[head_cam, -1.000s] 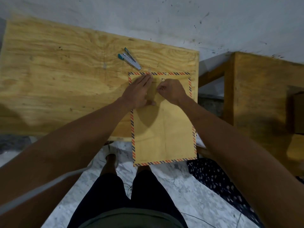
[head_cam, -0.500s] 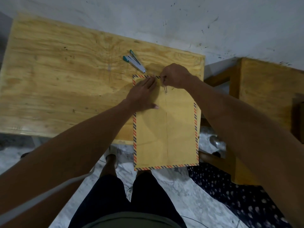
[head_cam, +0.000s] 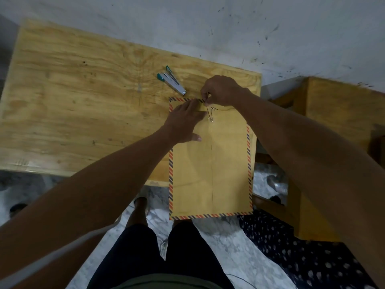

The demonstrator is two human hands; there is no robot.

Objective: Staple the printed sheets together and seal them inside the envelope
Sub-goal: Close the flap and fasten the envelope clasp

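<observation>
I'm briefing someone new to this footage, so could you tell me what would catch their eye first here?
The big brown envelope with its striped border, lying at the table's right end and overhanging the near edge. At its top, the left hand lies flat on it while the right hand pinches the string of its clasp. A green-tipped stapler lies just beyond, untouched.

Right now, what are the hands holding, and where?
The right hand pinches the closure string at its upper end. The left hand grips nothing, pressing flat on the envelope.

Left hand (head_cam: 184, 124) flat on envelope (head_cam: 210, 163); right hand (head_cam: 223, 90) on string (head_cam: 209, 113)
</observation>
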